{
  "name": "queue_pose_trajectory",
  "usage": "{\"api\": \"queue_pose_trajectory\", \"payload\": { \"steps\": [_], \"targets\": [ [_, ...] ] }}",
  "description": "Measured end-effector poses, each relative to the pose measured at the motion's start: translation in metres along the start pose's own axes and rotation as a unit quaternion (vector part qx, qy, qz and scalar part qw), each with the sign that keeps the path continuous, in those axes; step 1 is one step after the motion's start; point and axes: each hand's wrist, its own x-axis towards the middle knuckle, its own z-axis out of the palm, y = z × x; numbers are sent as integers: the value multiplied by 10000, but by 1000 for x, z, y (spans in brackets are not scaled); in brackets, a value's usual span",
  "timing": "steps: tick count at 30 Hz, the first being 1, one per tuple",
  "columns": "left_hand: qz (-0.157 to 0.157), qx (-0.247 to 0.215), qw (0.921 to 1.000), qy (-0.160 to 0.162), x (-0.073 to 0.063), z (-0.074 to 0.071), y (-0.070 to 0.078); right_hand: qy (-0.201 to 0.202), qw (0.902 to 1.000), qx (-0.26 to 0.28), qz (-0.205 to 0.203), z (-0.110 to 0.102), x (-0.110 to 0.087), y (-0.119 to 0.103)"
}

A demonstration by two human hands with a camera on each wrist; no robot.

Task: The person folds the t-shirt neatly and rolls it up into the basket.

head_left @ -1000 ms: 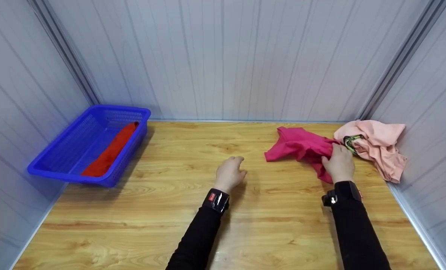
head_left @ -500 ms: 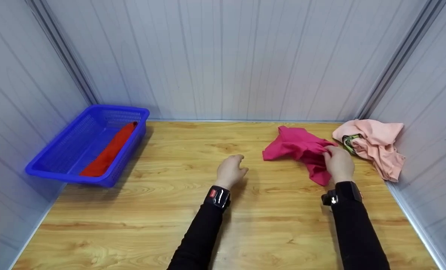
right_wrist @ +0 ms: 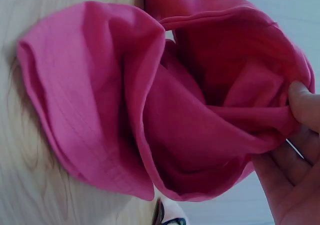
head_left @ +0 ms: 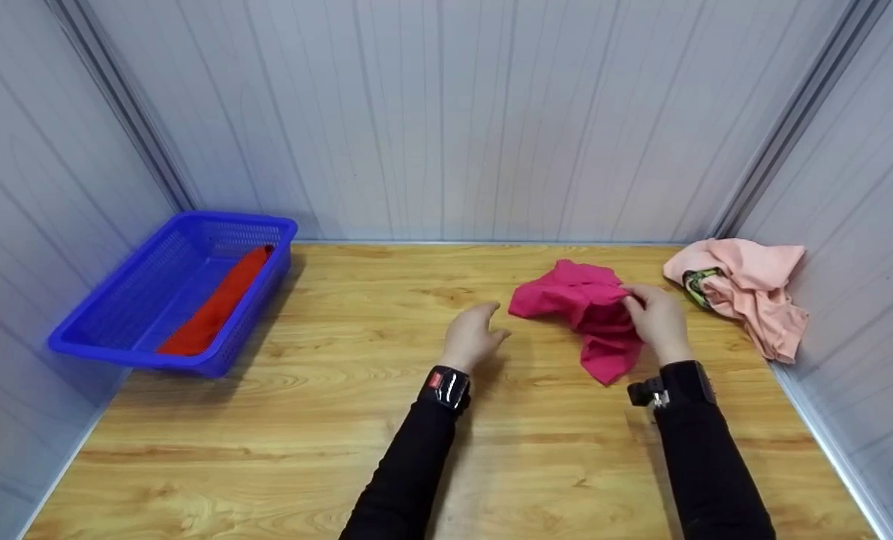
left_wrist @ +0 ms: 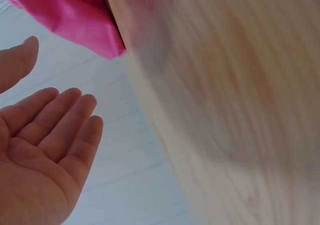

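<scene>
A crumpled bright pink T-shirt [head_left: 566,294] lies right of centre on the wooden table, partly lifted. My right hand [head_left: 660,324] pinches its right edge between thumb and fingers. In the right wrist view the shirt's cloth hangs from that pinch, with a wide opening [right_wrist: 200,180] and a stitched sleeve hem [right_wrist: 95,145] facing the camera. Left of the shirt, my left hand [head_left: 470,339] hovers over the table, holding nothing. Its fingers [left_wrist: 75,135] are extended and the thumb stands apart, a short way from the shirt's near corner [left_wrist: 95,30].
At the far left stands a blue plastic basket [head_left: 116,351] with a folded orange-red cloth [head_left: 225,304] inside. A rumpled peach garment [head_left: 754,274] with a dark green print lies by the right wall. Pale panel walls [head_left: 446,127] enclose the table [head_left: 326,442].
My right hand has moved left, drawing the pink T-shirt leftward and raising its pinched edge. The left hand has shifted slightly right and forward, with thumb and fingers wider apart.
</scene>
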Motion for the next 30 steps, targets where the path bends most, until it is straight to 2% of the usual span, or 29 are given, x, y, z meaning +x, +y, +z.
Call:
{"api": "queue_pose_trajectory", "payload": {
  "steps": [8,13,17,22,30],
  "targets": [
    [82,2,9999,141,4,0,3,-404,9981,473,24,5,3,-14],
    [140,12,9997,214,5,0,3,-695,9946,742,-183,10,4,-22],
    [241,12,9994,257,5,0,3,-939,9901,995,-312,14,4,-28],
    [303,2,9990,327,6,0,0,-1329,9825,1278,-260,19,3,-33],
    [389,32,9985,380,7,-1,-5,-1494,9772,1469,-339,24,4,-40]
  ]
}}
